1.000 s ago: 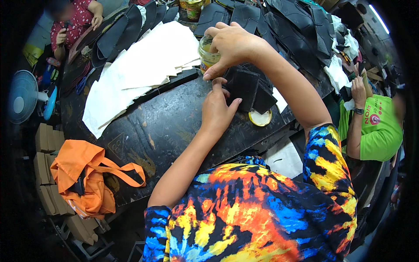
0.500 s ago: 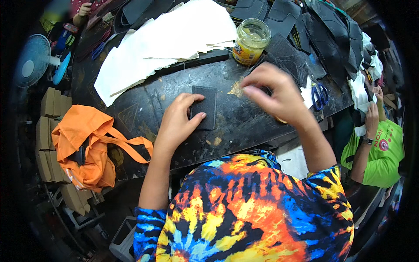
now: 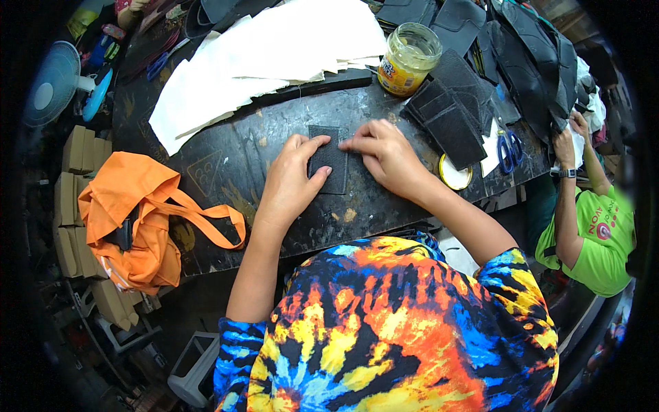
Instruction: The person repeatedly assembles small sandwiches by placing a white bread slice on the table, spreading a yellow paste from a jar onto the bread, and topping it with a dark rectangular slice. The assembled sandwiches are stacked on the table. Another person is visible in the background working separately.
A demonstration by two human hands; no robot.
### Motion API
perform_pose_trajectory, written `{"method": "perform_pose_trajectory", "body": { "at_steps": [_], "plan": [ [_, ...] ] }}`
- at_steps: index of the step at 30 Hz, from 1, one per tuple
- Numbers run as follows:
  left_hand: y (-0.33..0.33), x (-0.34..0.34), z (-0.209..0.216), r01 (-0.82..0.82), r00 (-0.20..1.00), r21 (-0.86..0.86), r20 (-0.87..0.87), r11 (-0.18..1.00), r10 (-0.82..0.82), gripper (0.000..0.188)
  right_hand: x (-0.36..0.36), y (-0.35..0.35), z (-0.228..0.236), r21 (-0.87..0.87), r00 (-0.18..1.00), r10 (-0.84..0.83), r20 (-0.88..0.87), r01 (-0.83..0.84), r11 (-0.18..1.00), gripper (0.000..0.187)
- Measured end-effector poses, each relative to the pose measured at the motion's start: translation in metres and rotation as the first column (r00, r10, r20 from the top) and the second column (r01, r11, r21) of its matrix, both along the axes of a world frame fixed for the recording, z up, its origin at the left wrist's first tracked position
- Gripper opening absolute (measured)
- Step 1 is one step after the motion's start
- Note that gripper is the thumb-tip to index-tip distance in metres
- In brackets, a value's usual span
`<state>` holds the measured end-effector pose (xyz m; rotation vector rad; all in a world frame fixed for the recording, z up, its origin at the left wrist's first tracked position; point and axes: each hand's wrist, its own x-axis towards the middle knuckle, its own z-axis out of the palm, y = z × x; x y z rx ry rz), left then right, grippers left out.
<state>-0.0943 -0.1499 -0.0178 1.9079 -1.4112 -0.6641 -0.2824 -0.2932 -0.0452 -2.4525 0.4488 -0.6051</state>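
A flat black rectangular piece (image 3: 334, 175) lies on the bench (image 3: 240, 144) in front of the person, its long sides running near to far. The left hand (image 3: 292, 172) rests over its left edge, palm down; the thumb and index finger stand apart, their tips on the piece's upper face with a strip of black between them. The left forearm reaches away from the body almost straight, leaning slightly right toward the wrist.

The right hand (image 3: 386, 154) is at the far part of the right edge, knuckles up and fingers curled in close together, slightly blurred; whether they grip anything, I cannot tell. Its forearm slants from the right inward to the left, so the two hands face each other across the piece.

To the far right stands an open glass jar (image 3: 410, 60) with yellowish contents, and just beside it a fanned pile of black pieces (image 3: 447, 113). Near that pile's near end lies a round lid (image 3: 456, 173), pale inside, with blue-handled scissors (image 3: 509, 152) to its right. White sheets (image 3: 274, 48) spread across the far left, and an orange bag (image 3: 141, 220) sits at the near left.
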Motion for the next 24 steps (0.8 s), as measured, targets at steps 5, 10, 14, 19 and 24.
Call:
{"method": "perform_pose_trajectory", "body": {
  "at_steps": [5, 10, 14, 19, 24],
  "plan": [
    [0.001, 0.0, -0.003, -0.012, 0.999, 0.017, -0.032, 1.0, 0.013, 0.049, -0.027, 0.036, 0.005, -0.124, 0.979, 0.204, -0.026, -0.206, 0.971, 0.034],
    [0.01, 0.004, -0.013, -0.1, 0.995, -0.146, -0.041, 0.984, 0.095, 0.049, -0.038, 0.033, 0.024, 0.024, 0.976, 0.213, 0.043, -0.214, 0.977, 0.04],
    [0.026, 0.034, -0.018, -0.39, 0.92, -0.234, -0.071, 0.89, 0.385, 0.051, -0.069, -0.021, 0.06, -0.191, 0.939, -0.298, 0.17, 0.328, 0.925, 0.039],
    [0.03, 0.042, -0.022, -0.315, 0.671, -0.49, 0.491, 0.813, 0.555, 0.054, -0.101, -0.046, 0.064, -0.297, 0.814, -0.579, -0.055, 0.54, 0.787, 0.071],
    [0.012, -0.004, -0.007, -0.266, 0.952, -0.388, 0.038, 0.882, 0.303, 0.05, -0.096, -0.036, 0.061, -0.126, 0.831, -0.556, 0.008, 0.552, 0.824, 0.081]
  ]
}}
